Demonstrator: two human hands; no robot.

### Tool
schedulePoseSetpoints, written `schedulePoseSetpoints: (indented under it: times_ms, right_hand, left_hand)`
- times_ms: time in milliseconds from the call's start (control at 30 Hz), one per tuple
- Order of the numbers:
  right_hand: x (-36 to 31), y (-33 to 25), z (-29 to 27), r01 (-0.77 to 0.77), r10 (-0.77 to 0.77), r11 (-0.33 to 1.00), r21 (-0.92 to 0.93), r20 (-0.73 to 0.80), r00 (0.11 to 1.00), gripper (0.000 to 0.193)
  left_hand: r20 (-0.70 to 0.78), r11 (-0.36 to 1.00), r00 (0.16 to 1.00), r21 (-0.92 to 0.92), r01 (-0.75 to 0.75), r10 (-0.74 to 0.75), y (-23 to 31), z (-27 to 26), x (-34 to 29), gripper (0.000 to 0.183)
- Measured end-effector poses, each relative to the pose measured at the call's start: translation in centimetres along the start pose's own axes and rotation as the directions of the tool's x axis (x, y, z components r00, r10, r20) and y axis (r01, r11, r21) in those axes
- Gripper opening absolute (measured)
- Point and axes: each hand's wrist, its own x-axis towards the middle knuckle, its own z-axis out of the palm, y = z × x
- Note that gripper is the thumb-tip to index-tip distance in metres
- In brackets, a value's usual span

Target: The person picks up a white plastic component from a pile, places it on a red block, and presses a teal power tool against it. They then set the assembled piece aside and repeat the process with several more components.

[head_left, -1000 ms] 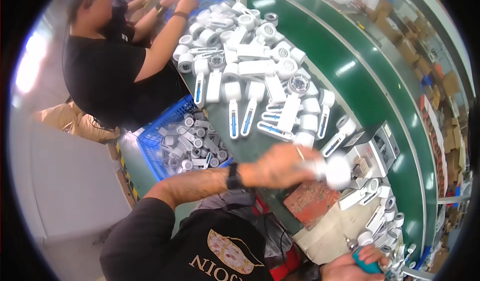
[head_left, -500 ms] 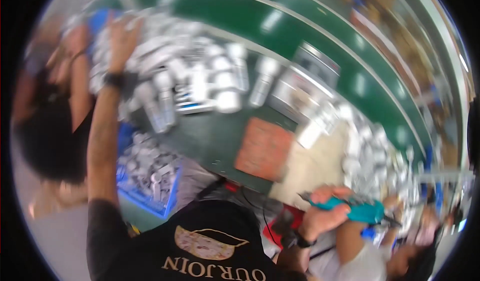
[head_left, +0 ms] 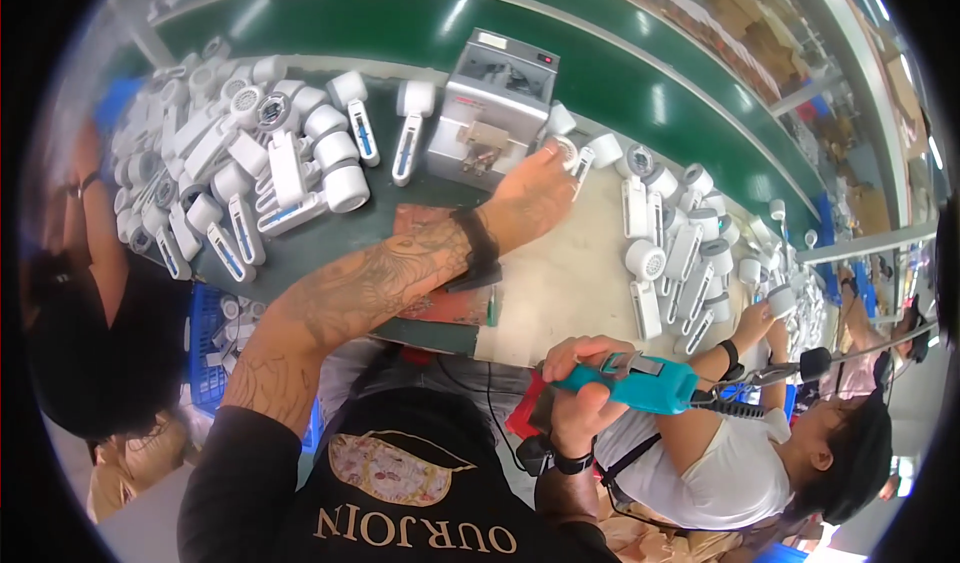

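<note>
My left hand (head_left: 530, 198) reaches across the bench to the right of a grey metal machine. Its fingers are closed around a white handheld device (head_left: 581, 175) with a round head and slim handle, partly covered by the fingers. My right hand (head_left: 578, 403), low and to the right, is wrapped around a teal electric screwdriver (head_left: 650, 383) with a cord at its rear. Beyond my left hand, more of these white devices (head_left: 690, 253) lie in a pile. Another pile (head_left: 270, 153) spreads over the left side of the bench.
The grey machine (head_left: 490, 113) stands at the back. A reddish mat (head_left: 440, 308) lies partly under my left forearm, beside a beige sheet (head_left: 560, 293). A blue crate (head_left: 207, 348) with white parts sits lower left. Co-workers (head_left: 710, 453) sit on both sides.
My left hand has moved from the left pile across to the right of the machine and now holds a white device there. The right hand still grips the screwdriver. The view has shifted.
</note>
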Motion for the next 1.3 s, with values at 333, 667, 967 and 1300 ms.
schedulePoseSetpoints:
  times_ms: [333,667,967,1300]
  right_hand:
    - [0.9,0.2,-2.1,-0.049,0.049,0.999,0.024,0.001,0.999,0.072]
    - [1.5,1.2,-2.2,-0.062,0.063,0.993,0.102,0.000,0.998,0.068]
    - [2.6,2.8,-1.8,-0.005,0.001,0.985,-0.170,-0.021,1.000,0.071]
    - [6.9,1.1,2.2,-0.016,0.017,1.000,-0.023,0.026,1.000,0.055]
  left_hand:
    - [0.134,0.917,0.981,-0.357,0.180,-0.141,4.0,-2.8,-3.8,0.036]
    - [-0.002,0.594,0.926,-0.768,0.240,-0.377,4.7,-2.7,-5.0,0.041]
    - [-0.041,0.436,0.895,-0.883,0.177,-0.445,3.3,-5.6,-5.6,0.022]
    - [0.304,0.336,0.874,-0.835,0.436,-0.379,-1.7,-6.6,-13.0,0.020]
